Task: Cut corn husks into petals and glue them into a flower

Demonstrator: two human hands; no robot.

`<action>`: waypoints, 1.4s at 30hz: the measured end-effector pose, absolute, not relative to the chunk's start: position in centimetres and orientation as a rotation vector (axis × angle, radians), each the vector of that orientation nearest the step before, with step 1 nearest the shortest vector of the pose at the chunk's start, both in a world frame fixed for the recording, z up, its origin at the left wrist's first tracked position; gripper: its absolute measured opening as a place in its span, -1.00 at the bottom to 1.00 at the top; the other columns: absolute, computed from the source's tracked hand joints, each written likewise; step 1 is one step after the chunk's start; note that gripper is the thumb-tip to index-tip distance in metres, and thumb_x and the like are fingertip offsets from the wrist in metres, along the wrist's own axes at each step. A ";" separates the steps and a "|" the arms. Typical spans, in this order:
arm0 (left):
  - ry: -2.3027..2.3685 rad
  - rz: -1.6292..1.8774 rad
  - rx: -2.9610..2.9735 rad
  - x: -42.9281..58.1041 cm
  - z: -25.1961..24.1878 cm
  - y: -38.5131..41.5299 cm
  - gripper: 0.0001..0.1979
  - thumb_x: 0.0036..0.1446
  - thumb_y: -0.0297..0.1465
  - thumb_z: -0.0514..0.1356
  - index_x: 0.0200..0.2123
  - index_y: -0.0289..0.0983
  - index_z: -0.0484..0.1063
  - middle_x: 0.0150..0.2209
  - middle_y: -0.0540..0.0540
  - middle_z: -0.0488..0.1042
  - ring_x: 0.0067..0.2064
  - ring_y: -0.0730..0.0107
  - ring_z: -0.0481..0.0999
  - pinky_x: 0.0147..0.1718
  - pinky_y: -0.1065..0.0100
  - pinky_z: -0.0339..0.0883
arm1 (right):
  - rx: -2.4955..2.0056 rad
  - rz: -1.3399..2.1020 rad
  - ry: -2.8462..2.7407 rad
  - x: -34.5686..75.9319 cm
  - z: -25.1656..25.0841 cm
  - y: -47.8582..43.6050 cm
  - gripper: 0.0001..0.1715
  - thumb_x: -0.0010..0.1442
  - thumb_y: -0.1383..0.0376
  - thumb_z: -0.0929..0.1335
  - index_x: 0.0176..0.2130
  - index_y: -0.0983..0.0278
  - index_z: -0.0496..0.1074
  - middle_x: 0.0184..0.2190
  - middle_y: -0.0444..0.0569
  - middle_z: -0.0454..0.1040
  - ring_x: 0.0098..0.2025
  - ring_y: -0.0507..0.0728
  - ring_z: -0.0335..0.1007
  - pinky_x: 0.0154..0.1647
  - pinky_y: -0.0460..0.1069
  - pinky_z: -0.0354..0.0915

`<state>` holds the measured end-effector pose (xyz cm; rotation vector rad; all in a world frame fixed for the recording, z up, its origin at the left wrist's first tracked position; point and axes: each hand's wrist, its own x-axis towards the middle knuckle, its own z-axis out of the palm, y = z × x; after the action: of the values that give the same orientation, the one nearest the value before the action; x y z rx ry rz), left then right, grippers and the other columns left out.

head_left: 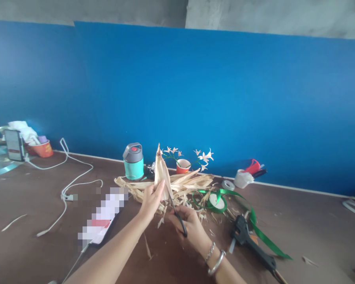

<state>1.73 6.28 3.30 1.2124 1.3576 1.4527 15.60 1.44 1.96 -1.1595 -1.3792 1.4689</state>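
Observation:
My left hand pinches a pale dried corn husk that stands upright, its pointed tip upward. Black-handled scissors are in my right hand, with the fingers wrapped round the handles. The blades reach up to the right edge of the husk; whether they are parted I cannot tell. Behind and below both hands lies a heap of dried corn husks, with small scraps scattered in front of it.
Behind the heap stand a turquoise flask and a paper cup of white flowers. To the right lie green ribbon, a tape roll and a black glue gun. A phone and white cables lie left.

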 end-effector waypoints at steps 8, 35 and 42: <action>1.382 1.430 1.248 1.4 3.3 6.4 -0.49 -0.03 -0.02 0.13 -0.75 -0.24 0.06 -0.78 0.13 0.01 -0.69 0.58 0.08 -0.70 0.48 -0.05 | -1.171 1.484 -1.371 15.6 2.6 1.4 -0.61 -0.14 0.07 0.46 -0.47 0.33 0.38 -0.79 -0.30 0.16 -0.79 -0.13 -0.04 -0.83 -0.20 -0.07; 1.307 1.545 1.068 1.7 3.7 6.0 -0.64 -0.05 -0.07 0.17 -0.49 -0.29 0.31 -0.66 0.12 0.17 -0.65 0.56 0.17 -0.69 0.52 0.06 | -1.168 1.599 -1.409 15.8 1.7 1.4 -0.57 -0.13 0.05 0.45 -0.39 0.33 0.36 -0.78 -0.29 0.23 -0.79 -0.10 0.05 -0.85 -0.22 0.01; 1.308 1.548 1.076 1.7 3.6 6.1 -0.62 -0.06 -0.06 0.18 -0.47 -0.30 0.35 -0.68 0.12 0.19 -0.65 0.55 0.17 -0.70 0.52 0.03 | -1.175 1.599 -1.435 15.9 1.6 1.4 -0.55 -0.12 0.03 0.44 -0.38 0.33 0.37 -0.78 -0.30 0.24 -0.81 -0.11 0.04 -0.85 -0.22 0.02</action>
<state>1.75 6.07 3.58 1.0764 1.3078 1.5475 15.95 1.39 1.65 -1.1750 -1.4347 1.5989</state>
